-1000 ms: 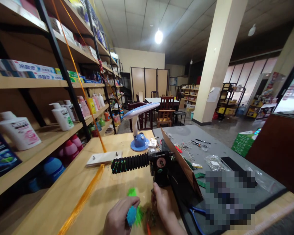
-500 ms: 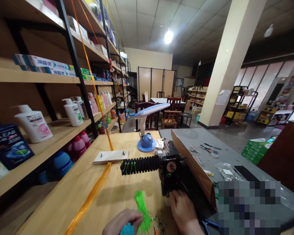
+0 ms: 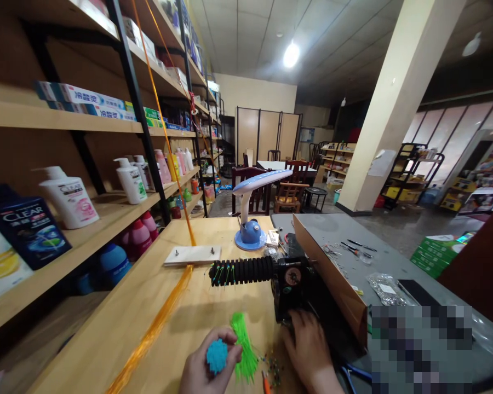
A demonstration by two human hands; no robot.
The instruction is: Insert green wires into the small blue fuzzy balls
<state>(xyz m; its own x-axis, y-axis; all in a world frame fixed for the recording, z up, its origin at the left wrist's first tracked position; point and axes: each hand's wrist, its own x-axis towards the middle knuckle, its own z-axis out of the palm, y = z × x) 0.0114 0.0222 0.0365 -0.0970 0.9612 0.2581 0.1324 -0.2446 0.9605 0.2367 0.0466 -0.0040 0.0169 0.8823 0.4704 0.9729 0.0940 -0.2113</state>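
My left hand (image 3: 203, 364) is wrapped round a bright blue bundle (image 3: 217, 357), its rough, bristly end facing me; what the strands are made of I cannot tell. Right beside it, a bunch of bright green strands (image 3: 244, 350) lies on the wooden table. My right hand (image 3: 310, 347) rests at the foot of a black machine (image 3: 290, 284), fingers stretched toward its base and thumb apart. From the machine a black ribbed roller (image 3: 246, 272) reaches left, with several thin green-and-blue strands tied across its far end. Small dark and coloured bits (image 3: 274, 371) lie between my hands.
Orange threads (image 3: 164, 312) run over the table under a white bar (image 3: 193, 255). A blue desk lamp (image 3: 250, 232) stands behind the roller. To the right rises a cardboard panel (image 3: 332, 279). Blue-handled pliers (image 3: 349, 375) and an orange-tipped tool (image 3: 265, 382) lie in front.
My left hand has risen and turned, showing more of the blue bundle's end. My right hand's fingers have spread from a more curled shape. The view has shifted slightly left.
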